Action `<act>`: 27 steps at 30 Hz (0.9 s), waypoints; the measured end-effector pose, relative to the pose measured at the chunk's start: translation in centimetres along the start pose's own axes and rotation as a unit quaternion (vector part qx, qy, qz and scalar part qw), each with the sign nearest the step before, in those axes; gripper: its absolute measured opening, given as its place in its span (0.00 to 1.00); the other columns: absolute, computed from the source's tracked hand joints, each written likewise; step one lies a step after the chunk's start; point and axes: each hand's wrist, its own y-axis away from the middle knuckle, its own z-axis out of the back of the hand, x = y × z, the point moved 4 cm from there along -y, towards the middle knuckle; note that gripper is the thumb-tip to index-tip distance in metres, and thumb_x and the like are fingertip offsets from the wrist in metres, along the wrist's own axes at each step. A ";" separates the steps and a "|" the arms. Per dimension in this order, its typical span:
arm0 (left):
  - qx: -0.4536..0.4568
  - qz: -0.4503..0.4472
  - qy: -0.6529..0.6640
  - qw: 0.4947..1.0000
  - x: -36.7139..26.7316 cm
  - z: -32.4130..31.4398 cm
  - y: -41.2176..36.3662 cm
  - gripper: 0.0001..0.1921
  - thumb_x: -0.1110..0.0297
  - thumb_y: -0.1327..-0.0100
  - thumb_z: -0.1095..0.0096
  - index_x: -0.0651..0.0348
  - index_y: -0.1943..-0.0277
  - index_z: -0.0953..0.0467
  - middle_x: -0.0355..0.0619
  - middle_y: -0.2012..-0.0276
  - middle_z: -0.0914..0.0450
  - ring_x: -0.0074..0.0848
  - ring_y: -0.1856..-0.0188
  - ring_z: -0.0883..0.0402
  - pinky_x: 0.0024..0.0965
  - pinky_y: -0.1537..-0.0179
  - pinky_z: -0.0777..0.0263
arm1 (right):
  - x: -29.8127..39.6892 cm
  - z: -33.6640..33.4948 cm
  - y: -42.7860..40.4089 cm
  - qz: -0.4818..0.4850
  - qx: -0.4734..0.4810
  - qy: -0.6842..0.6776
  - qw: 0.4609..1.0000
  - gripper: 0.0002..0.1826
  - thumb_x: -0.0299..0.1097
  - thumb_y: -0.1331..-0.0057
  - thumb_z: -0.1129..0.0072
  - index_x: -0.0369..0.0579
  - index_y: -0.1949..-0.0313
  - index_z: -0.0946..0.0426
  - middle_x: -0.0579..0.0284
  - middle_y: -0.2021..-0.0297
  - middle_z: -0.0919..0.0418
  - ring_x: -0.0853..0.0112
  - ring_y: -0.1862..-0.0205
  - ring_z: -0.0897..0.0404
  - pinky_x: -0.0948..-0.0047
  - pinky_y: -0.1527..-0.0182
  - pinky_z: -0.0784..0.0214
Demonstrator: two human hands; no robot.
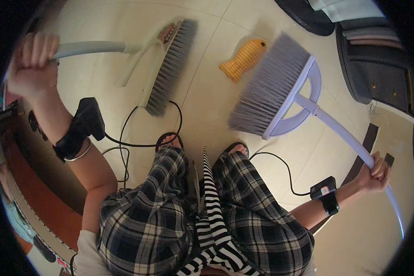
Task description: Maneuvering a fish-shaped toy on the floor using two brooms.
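Gripped in my left hand (36, 62) is the pale green handle of a broom (89, 48). Its head, with dark grey bristles (172, 69) and a printed label, hangs at the upper left over the tiled floor. My right hand (374, 174) closes around the shaft of a lavender broom (341, 129). That broom's wide grey bristles (269, 86) point up and to the left. Between the two broom heads lies a yellow-orange striped fish toy (245, 57), close to the lavender broom's bristles. Whether any bristles touch the toy, I cannot tell.
Tiled floor (200, 110) spreads ahead of my sandalled feet (237, 149). A black shelf unit (369, 69) with folded cloths stands at the upper right. Wrist-strapped devices (89, 119) trail black cables (141, 145) near my legs. Brown-red furniture (45, 186) is at the left.
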 end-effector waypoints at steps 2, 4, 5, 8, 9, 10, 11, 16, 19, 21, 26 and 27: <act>-0.106 0.001 -0.035 0.994 1.8 -0.6 0.0 0.18 0.65 0.47 0.62 0.52 0.90 0.53 0.33 0.92 0.56 0.19 0.87 0.58 0.24 0.82 0.59 | -1.8 -1.8 0.6 0.009 -0.012 0.080 0.997 0.20 0.23 0.52 0.59 0.55 0.94 0.55 0.69 0.96 0.56 0.80 0.92 0.57 0.79 0.78 0.57; -0.120 -0.001 -0.059 0.991 2.9 0.2 -0.5 0.19 0.65 0.47 0.62 0.53 0.90 0.53 0.34 0.92 0.57 0.19 0.87 0.58 0.24 0.82 0.59 | -2.7 -3.3 1.0 0.023 -0.022 0.164 0.986 0.20 0.24 0.50 0.59 0.55 0.93 0.55 0.69 0.96 0.56 0.79 0.91 0.57 0.78 0.78 0.58; -0.118 -0.001 -0.055 0.992 3.3 0.0 -0.5 0.19 0.65 0.47 0.62 0.53 0.90 0.53 0.34 0.92 0.57 0.19 0.87 0.58 0.24 0.82 0.59 | -2.3 -4.1 1.1 0.040 0.009 0.216 0.976 0.20 0.26 0.49 0.60 0.55 0.93 0.55 0.69 0.95 0.56 0.80 0.91 0.58 0.78 0.78 0.59; -0.130 0.005 -0.038 0.991 4.1 -0.7 -0.6 0.18 0.66 0.47 0.62 0.53 0.90 0.54 0.35 0.92 0.58 0.19 0.87 0.59 0.24 0.82 0.59 | -2.4 -6.3 0.8 0.070 0.061 0.285 0.954 0.19 0.29 0.47 0.61 0.54 0.92 0.55 0.69 0.95 0.57 0.80 0.91 0.58 0.79 0.79 0.60; -0.138 -0.010 -0.061 0.988 3.0 -1.0 -0.2 0.18 0.66 0.48 0.62 0.53 0.90 0.54 0.35 0.92 0.58 0.19 0.87 0.59 0.24 0.82 0.59 | -3.4 -7.0 0.5 0.069 0.087 0.289 0.951 0.19 0.30 0.46 0.62 0.54 0.92 0.55 0.69 0.95 0.57 0.80 0.91 0.58 0.79 0.79 0.60; -0.146 -0.026 -0.084 0.985 2.1 -1.1 0.1 0.18 0.66 0.48 0.62 0.53 0.90 0.54 0.35 0.92 0.58 0.19 0.87 0.59 0.24 0.82 0.59 | -4.5 -7.6 0.3 0.062 0.089 0.280 0.954 0.19 0.30 0.46 0.62 0.54 0.92 0.55 0.69 0.95 0.57 0.80 0.91 0.58 0.79 0.79 0.60; -0.152 -0.022 -0.067 0.986 2.6 -1.4 -0.2 0.18 0.66 0.49 0.62 0.54 0.90 0.54 0.35 0.92 0.58 0.19 0.87 0.59 0.24 0.81 0.59 | -4.0 -9.0 0.3 0.077 0.085 0.290 0.950 0.19 0.30 0.46 0.62 0.54 0.92 0.55 0.69 0.95 0.57 0.80 0.91 0.58 0.79 0.79 0.60; -0.152 -0.028 -0.079 0.985 2.9 -0.9 -0.1 0.18 0.67 0.49 0.62 0.53 0.90 0.55 0.35 0.92 0.58 0.19 0.87 0.58 0.24 0.81 0.58 | -6.6 -13.2 1.6 0.098 0.100 0.238 0.961 0.21 0.40 0.43 0.64 0.55 0.92 0.54 0.70 0.96 0.57 0.81 0.91 0.59 0.79 0.79 0.60; -0.137 -0.022 -0.064 0.988 4.1 -2.3 -0.2 0.18 0.68 0.49 0.61 0.53 0.90 0.54 0.35 0.92 0.57 0.19 0.87 0.57 0.24 0.81 0.58 | -7.1 -14.3 2.2 0.080 0.174 0.206 0.960 0.22 0.45 0.43 0.65 0.55 0.92 0.55 0.70 0.96 0.56 0.81 0.92 0.58 0.79 0.78 0.59; -0.131 -0.018 -0.060 0.989 3.7 -2.5 -0.2 0.18 0.69 0.49 0.61 0.52 0.90 0.54 0.35 0.92 0.56 0.19 0.87 0.57 0.24 0.81 0.58 | -7.7 -15.5 3.0 0.070 0.191 0.165 0.965 0.22 0.45 0.43 0.66 0.56 0.92 0.55 0.70 0.96 0.56 0.81 0.92 0.58 0.79 0.78 0.59; -0.162 -0.019 -0.087 0.983 3.3 -2.1 -0.4 0.18 0.69 0.49 0.61 0.52 0.91 0.54 0.34 0.93 0.57 0.18 0.87 0.57 0.23 0.81 0.58 | -6.8 -15.8 3.6 0.020 0.242 0.099 0.965 0.22 0.43 0.43 0.64 0.57 0.94 0.52 0.73 0.99 0.54 0.82 0.94 0.56 0.78 0.77 0.58; -0.162 -0.010 -0.069 0.984 3.3 -1.7 -0.5 0.18 0.69 0.49 0.61 0.52 0.91 0.54 0.34 0.93 0.56 0.18 0.88 0.57 0.23 0.81 0.58 | -6.4 -15.9 3.5 0.010 0.273 0.089 0.958 0.22 0.39 0.44 0.63 0.58 0.94 0.51 0.74 0.99 0.52 0.83 0.95 0.53 0.79 0.78 0.58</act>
